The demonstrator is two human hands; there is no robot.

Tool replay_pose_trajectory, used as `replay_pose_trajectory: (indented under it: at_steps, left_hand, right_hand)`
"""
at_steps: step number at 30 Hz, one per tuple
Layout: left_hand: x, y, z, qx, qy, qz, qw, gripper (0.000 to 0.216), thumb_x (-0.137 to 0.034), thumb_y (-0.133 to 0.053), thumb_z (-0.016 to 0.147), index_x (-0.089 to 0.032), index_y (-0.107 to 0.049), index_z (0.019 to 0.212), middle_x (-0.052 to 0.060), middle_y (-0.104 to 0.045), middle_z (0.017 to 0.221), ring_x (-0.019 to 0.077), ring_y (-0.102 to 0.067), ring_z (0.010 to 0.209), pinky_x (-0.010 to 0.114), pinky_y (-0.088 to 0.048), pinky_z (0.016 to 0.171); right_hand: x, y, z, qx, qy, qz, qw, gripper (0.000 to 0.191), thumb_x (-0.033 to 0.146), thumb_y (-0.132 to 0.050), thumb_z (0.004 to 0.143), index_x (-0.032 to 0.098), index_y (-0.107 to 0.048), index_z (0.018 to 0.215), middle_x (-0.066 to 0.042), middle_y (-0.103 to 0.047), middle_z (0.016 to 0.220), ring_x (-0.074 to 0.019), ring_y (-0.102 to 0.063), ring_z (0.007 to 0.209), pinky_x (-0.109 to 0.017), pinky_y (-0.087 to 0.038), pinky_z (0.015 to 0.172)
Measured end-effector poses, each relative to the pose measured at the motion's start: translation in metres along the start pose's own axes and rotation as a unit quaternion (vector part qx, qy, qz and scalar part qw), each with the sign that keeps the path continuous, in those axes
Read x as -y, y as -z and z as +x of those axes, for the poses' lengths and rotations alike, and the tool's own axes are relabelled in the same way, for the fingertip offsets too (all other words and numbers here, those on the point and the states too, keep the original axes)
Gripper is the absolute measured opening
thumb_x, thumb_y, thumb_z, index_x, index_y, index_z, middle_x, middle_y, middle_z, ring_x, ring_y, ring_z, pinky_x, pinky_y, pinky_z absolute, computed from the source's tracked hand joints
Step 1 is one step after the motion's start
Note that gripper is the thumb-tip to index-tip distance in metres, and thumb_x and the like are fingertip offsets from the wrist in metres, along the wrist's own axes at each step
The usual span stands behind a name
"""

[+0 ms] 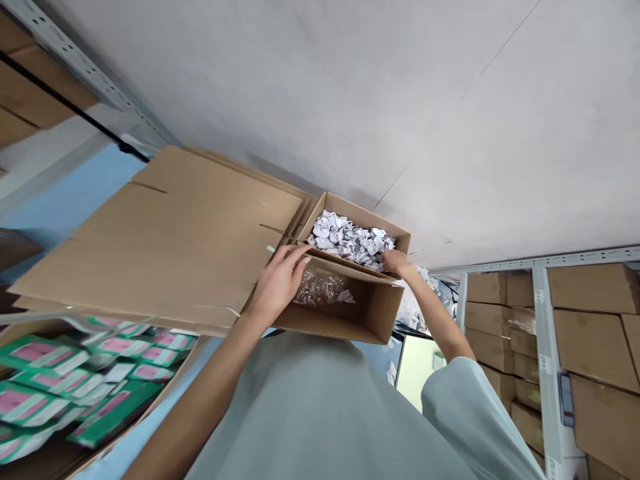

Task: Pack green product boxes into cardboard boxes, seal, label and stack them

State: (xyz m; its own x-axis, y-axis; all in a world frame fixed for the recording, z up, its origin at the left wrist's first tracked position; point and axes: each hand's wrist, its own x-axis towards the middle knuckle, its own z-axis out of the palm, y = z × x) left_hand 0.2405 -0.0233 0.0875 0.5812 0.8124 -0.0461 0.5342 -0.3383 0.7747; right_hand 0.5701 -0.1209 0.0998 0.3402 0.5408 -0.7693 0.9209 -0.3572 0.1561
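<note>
An open cardboard box [345, 323] stands against my front, with clear bubble wrap [317, 288] and a scrap of white paper inside. My left hand [280, 280] is closed over its upper left corner, thumb and fingers on the cardboard edge. Just behind it, touching, is a second open cardboard box [367, 217] filled with crumpled paper [345, 237]. My right hand [396, 262] reaches into the right end of that box, its fingers curled at the paper and partly hidden.
Flattened cardboard sheets [200, 227] lean left of the boxes. A carton of green and pink packets [100, 373] sits lower left. More loose paper [415, 307] lies beyond my right forearm. Shelving with brown cartons [590, 287] stands right; a grey wall [375, 100] rises behind.
</note>
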Motion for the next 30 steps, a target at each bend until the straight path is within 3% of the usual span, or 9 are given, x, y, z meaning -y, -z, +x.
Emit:
replay_pose_trajectory:
  at_steps: [5,9,13,16,20,23,25,27,30]
  left_hand:
    - [-0.003,0.001,0.006,0.007,0.004,0.005,1.000,0.049,-0.043,-0.043,0.113,-0.028,-0.069,0.152,0.013,-0.069,0.146,0.0323,-0.071,0.130,0.042,-0.055,0.112]
    - [0.000,0.000,0.010,0.020,-0.002,0.004,1.000,0.051,-0.044,-0.042,0.113,-0.027,-0.069,0.153,0.014,-0.069,0.148,0.0337,-0.071,0.131,0.043,-0.056,0.111]
    - [0.007,0.000,0.016,0.051,-0.034,-0.017,0.998,0.058,-0.043,-0.042,0.112,-0.023,-0.058,0.163,0.016,-0.064,0.155,0.0353,-0.068,0.139,0.046,-0.054,0.117]
    - [0.014,0.006,0.017,0.074,-0.047,-0.027,0.996,0.067,-0.043,-0.048,0.109,-0.022,-0.044,0.173,0.018,-0.058,0.166,0.0366,-0.060,0.150,0.050,-0.051,0.123]
    - [0.021,0.023,0.011,0.099,-0.037,-0.011,0.994,0.075,-0.047,-0.053,0.108,-0.023,-0.036,0.176,0.017,-0.055,0.170,0.0361,-0.059,0.153,0.050,-0.053,0.122]
    - [0.024,0.038,0.002,0.120,-0.013,0.015,0.993,0.077,-0.050,-0.053,0.108,-0.019,-0.036,0.176,0.020,-0.057,0.169,0.0380,-0.065,0.146,0.049,-0.056,0.118]
    - [0.026,0.045,-0.006,0.130,-0.006,0.032,0.991,0.077,-0.050,-0.051,0.108,-0.016,-0.037,0.175,0.021,-0.059,0.167,0.0391,-0.068,0.141,0.050,-0.056,0.116]
    - [0.027,0.050,-0.013,0.129,-0.014,0.044,0.991,0.074,-0.049,-0.050,0.108,-0.017,-0.040,0.174,0.020,-0.063,0.163,0.0388,-0.069,0.139,0.049,-0.057,0.114]
    - [0.030,0.055,-0.024,0.126,-0.028,0.050,0.990,0.070,-0.049,-0.050,0.108,-0.018,-0.044,0.171,0.019,-0.067,0.158,0.0377,-0.071,0.136,0.047,-0.058,0.110]
  right_hand:
    - [-0.015,0.021,-0.052,-0.091,-0.039,0.036,0.994,0.025,0.022,-0.062,0.111,0.018,-0.077,0.130,-0.019,-0.080,0.135,-0.0294,-0.075,0.128,-0.036,-0.055,0.105]
    - [-0.015,0.031,-0.117,-0.189,-0.039,0.098,0.976,0.028,0.028,-0.056,0.113,0.025,-0.073,0.134,-0.009,-0.083,0.130,-0.0250,-0.079,0.116,-0.033,-0.056,0.097]
    - [0.007,0.019,-0.195,-0.357,0.020,0.315,0.879,0.023,0.041,-0.064,0.109,0.025,-0.079,0.115,-0.004,-0.086,0.105,-0.0222,-0.080,0.087,-0.032,-0.060,0.083]
    - [0.036,0.003,-0.239,-0.401,0.036,0.419,0.814,0.026,0.048,-0.072,0.104,0.025,-0.082,0.110,-0.004,-0.084,0.092,-0.0216,-0.078,0.078,-0.032,-0.061,0.077]
    - [0.080,-0.011,-0.253,-0.388,0.053,0.492,0.778,0.025,0.047,-0.074,0.103,0.025,-0.084,0.110,-0.005,-0.086,0.099,-0.0220,-0.081,0.082,-0.033,-0.065,0.079]
    - [0.101,-0.011,-0.245,-0.280,0.119,0.525,0.795,0.035,0.045,-0.067,0.106,0.028,-0.080,0.135,-0.006,-0.086,0.126,-0.0219,-0.085,0.092,-0.035,-0.069,0.085]
    - [0.104,-0.012,-0.241,-0.207,0.148,0.530,0.809,0.048,0.043,-0.063,0.107,0.032,-0.070,0.153,-0.006,-0.081,0.140,-0.0205,-0.086,0.095,-0.037,-0.069,0.090]
    - [0.098,-0.020,-0.241,-0.187,0.127,0.530,0.817,0.057,0.044,-0.062,0.107,0.032,-0.061,0.162,-0.007,-0.081,0.141,-0.0202,-0.086,0.094,-0.038,-0.069,0.091]
    - [0.078,-0.043,-0.246,-0.221,0.003,0.504,0.835,0.057,0.050,-0.065,0.103,0.026,-0.067,0.154,-0.008,-0.085,0.124,-0.0218,-0.083,0.085,-0.037,-0.066,0.083]
